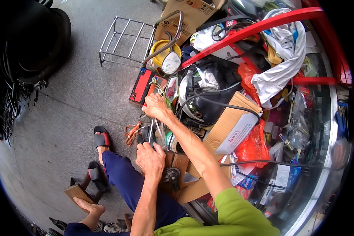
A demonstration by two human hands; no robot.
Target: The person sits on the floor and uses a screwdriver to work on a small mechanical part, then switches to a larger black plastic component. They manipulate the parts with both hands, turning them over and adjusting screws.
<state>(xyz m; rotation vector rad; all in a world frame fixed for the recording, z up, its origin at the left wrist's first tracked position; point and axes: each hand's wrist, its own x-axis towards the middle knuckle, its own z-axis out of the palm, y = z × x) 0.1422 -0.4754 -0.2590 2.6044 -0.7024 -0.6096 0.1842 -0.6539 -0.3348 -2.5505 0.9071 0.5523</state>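
Nearest: my left hand (150, 160), fingers curled, apparently around the lower end of a slender silvery metal rod (151, 131), which lies between my two hands. Just right of this hand: a dark, round metal part (172, 176) by a brown wooden surface (180, 160). Left of the rod: a tangled orange cord (133, 133). Farther: my right hand (156, 106), fingers bent downward; cannot tell what, if anything, they grip. Just beyond it, a red-and-black box-shaped battery (142, 85); past that, a round yellow bucket (166, 53). Judgement: best to brace the rod with the left, move the right slowly, and keep bare metal off the battery's top.
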